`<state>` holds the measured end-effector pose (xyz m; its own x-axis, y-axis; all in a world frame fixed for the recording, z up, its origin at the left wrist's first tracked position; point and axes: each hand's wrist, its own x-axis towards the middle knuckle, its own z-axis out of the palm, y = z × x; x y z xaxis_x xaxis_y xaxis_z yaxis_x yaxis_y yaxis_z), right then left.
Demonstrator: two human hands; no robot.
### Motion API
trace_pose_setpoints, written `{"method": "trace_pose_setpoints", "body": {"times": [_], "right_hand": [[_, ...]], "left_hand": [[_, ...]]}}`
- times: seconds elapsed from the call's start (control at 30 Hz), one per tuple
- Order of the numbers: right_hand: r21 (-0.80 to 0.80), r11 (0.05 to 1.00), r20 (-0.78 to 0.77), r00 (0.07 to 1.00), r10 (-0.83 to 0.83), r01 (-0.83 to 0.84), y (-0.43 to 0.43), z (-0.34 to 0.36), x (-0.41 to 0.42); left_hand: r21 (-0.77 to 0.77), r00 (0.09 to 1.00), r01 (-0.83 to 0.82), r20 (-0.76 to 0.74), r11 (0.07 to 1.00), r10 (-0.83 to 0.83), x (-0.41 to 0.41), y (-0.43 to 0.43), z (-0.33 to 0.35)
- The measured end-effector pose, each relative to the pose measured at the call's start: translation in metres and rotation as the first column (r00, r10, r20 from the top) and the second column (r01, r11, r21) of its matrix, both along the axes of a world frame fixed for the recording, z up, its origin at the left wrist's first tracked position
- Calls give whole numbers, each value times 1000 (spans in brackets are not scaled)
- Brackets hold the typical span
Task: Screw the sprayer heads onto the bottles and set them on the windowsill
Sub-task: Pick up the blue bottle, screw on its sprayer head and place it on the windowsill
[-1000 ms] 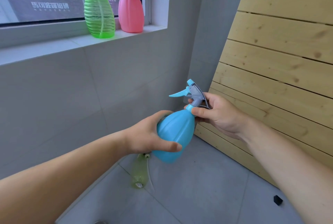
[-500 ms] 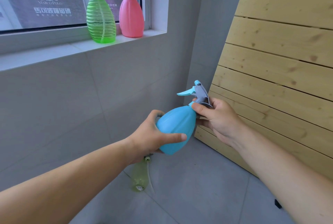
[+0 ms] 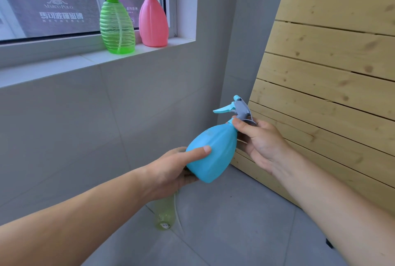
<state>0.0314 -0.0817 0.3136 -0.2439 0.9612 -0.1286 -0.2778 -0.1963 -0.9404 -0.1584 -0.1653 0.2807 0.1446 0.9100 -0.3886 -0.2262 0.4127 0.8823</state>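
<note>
I hold a blue bottle tilted in the air, its neck pointing up and to the right. My left hand cups its base, thumb across the side. My right hand pinches the collar under the blue-and-grey sprayer head, which sits on the neck. On the white windowsill stand a green ribbed bottle with a white-and-green sprayer and a pink bottle with a black sprayer. A pale yellow-green bottle lies on the floor below my left hand, partly hidden by it.
A slatted wooden panel leans against the wall on the right, close behind my right hand. Grey tiled wall runs under the sill, and grey floor tiles lie below. A small black object lies on the floor at the far right.
The blue bottle has tilted further and both hands have shifted on it. My right fingers have turned around the collar. The view has dropped a little, so the sill bottles show more fully.
</note>
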Motion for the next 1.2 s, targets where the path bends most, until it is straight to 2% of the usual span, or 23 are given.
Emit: {"method": "trace_pose_setpoints", "body": {"times": [0.07,0.1,0.17,0.2,0.23,0.3,0.37,0.43,0.5,0.53,0.6,0.63,0.67,0.7,0.77,0.83,0.9,0.97,1.1,1.2], "right_hand": [[8,1000,-5,1000,-8,8,-1,0,-2],[14,1000,-9,1000,-14,14,0,0,-3],[19,999,-22,999,-30,30,0,1,-4],[21,999,-33,999,-38,39,0,2,-5],[21,999,-46,998,-47,48,1,4,-4],[16,998,-69,996,-61,62,3,7,-2],[14,998,-87,995,-55,56,3,8,0],[23,999,-89,995,-35,37,2,8,0],[30,999,-83,996,-28,31,1,7,-1],[30,999,-82,996,-31,33,1,7,-1],[27,999,-86,996,-32,35,1,7,-2],[29,999,-89,996,-31,33,1,7,-2],[33,999,-94,995,-30,34,1,8,-2],[37,999,-101,994,-33,37,1,9,-2],[39,999,-117,993,-26,31,1,11,-2],[40,999,-127,992,9,-4,1,12,-2],[28,999,-136,990,47,-43,-1,11,-1],[23,998,-152,986,68,-66,-2,11,-1],[52,998,-146,988,38,-31,-2,12,-3],[64,998,-148,989,16,-7,-1,14,-5]], "left_hand": [[43,996,-36,-74,998,39,5,-4,3],[107,980,-62,-182,992,81,9,-4,4],[280,883,-100,-418,955,215,13,-4,6],[341,862,-95,-442,935,249,14,-4,5],[355,891,-95,-386,930,238,14,-2,4],[242,978,-134,-125,961,168,12,0,6],[96,991,-120,68,988,114,6,4,5],[1,989,-34,142,999,34,0,2,4],[4,993,25,118,1000,-25,1,0,3],[48,999,0,55,999,-2,3,-1,4],[215,969,-80,-210,973,127,8,-3,6],[304,915,-99,-346,947,207,9,-3,7],[354,880,-98,-406,930,247,9,-2,7],[360,892,-86,-387,929,232,7,-1,5],[247,983,-65,-150,967,105,4,0,6],[125,999,6,52,992,-13,-1,0,7],[79,989,69,124,995,-78,-5,0,7],[98,991,78,97,992,-87,-6,1,6],[222,996,-19,-76,975,37,-2,3,8],[315,984,-43,-149,948,94,1,2,10]]}}
